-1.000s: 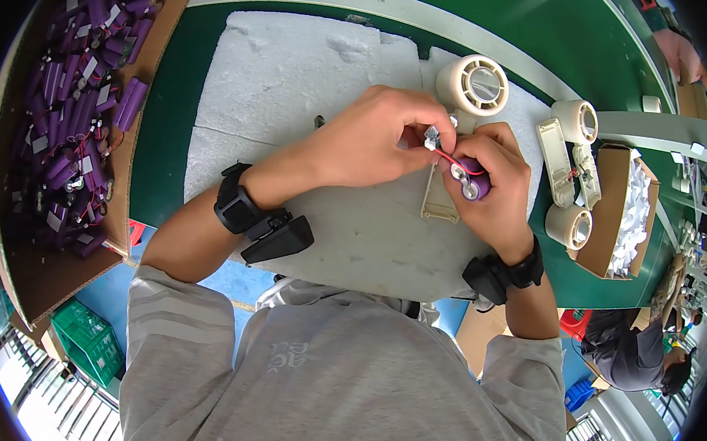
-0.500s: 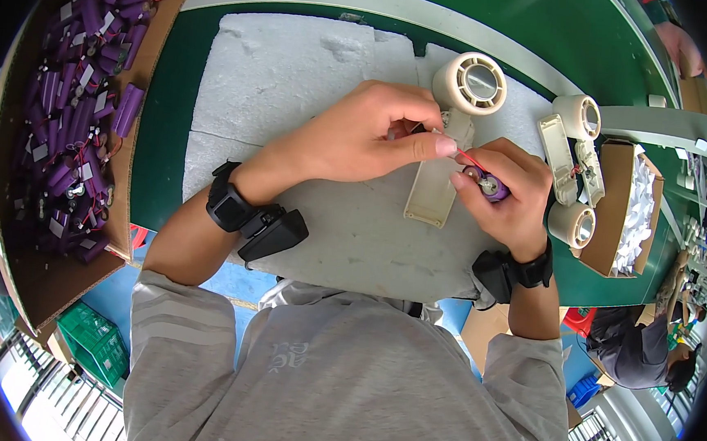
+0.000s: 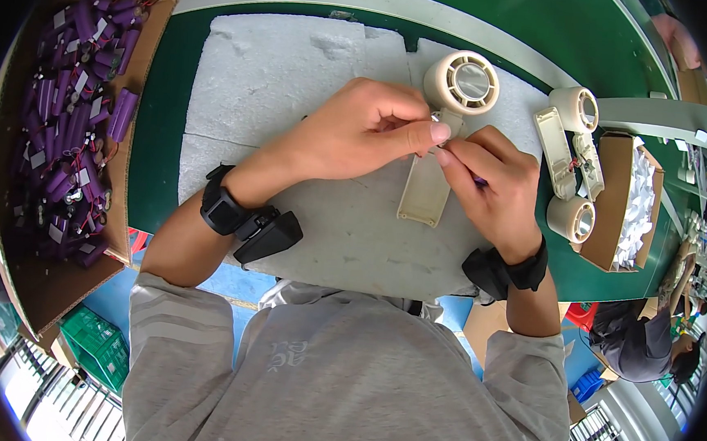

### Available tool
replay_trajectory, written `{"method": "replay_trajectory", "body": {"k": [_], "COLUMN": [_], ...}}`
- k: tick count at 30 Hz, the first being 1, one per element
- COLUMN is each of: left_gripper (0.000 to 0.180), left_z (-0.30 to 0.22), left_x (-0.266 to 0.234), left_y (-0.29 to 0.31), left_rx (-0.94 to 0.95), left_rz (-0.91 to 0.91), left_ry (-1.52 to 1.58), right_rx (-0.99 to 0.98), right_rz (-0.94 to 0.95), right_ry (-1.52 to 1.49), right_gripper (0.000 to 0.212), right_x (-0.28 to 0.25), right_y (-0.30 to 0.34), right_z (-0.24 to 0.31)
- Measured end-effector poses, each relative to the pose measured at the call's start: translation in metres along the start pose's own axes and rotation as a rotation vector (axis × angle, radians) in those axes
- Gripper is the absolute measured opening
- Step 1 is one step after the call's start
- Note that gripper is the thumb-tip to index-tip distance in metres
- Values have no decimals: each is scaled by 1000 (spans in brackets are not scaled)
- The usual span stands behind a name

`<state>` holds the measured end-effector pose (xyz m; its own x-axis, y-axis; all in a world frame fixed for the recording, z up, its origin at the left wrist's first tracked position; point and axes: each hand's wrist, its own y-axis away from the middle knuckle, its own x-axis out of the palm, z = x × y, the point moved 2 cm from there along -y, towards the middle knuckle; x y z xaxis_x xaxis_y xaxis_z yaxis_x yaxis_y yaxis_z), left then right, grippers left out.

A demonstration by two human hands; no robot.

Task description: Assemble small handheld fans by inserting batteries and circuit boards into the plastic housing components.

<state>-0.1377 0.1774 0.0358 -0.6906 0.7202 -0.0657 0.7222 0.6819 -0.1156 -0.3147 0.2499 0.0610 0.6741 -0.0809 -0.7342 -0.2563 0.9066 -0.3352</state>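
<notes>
Over the grey-topped foam board, my left hand (image 3: 368, 131) is closed in a pinch, thumb against fingers. What lies between those fingertips is too small to make out. My right hand (image 3: 495, 185) curls around a purple battery pack (image 3: 479, 181), of which only a sliver shows. Its thumb and index finger also pinch, and their tips meet those of my left hand. Beneath both hands lies a cream handheld-fan body, its round head (image 3: 461, 82) beyond my fingers. The hollow handle (image 3: 425, 194) points toward me, its upper part covered by my hands.
A cardboard box (image 3: 151, 83) of purple battery packs with wires stands left. On the right are cream fan parts (image 3: 557, 153), another fan head (image 3: 571, 218) and a box (image 3: 609, 201) of small white pieces. A person (image 3: 640, 343) sits at the far right.
My right hand has tilted and moved up and left against my left fingertips. The battery pack, plainly visible before, is mostly hidden, and the red wire between the hands no longer shows.
</notes>
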Motion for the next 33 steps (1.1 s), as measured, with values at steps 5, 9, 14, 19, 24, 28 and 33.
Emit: {"method": "replay_trajectory", "body": {"k": [5, 9, 14, 19, 24, 28, 33], "left_gripper": [11, 18, 27, 28, 28, 29, 29], "left_z": [-1, 1, -3, -3, -3, 0, -4], "left_x": [-11, -16, -15, -17, -18, -17, -17], "left_y": [0, 0, -1, -2, -2, -2, -1], "left_rx": [-185, -222, -226, -226, -230, -202, -172], "left_rz": [126, 178, 187, 184, 153, 149, 115], "left_ry": [124, 203, 263, 286, 289, 292, 203], "right_rx": [49, 30, 25, 53, 82, 102, 136], "right_rz": [9, 67, 74, 85, 99, 123, 158], "right_ry": [-47, -64, -76, -73, -92, -114, -171], "right_gripper": [9, 9, 9, 8, 6, 6, 6], "right_x": [-6, -6, -2, -3, -3, -4, -6], "right_y": [1, 2, 3, 2, 3, 2, 1], "right_z": [-2, -2, -1, -2, -2, -2, -3]}}
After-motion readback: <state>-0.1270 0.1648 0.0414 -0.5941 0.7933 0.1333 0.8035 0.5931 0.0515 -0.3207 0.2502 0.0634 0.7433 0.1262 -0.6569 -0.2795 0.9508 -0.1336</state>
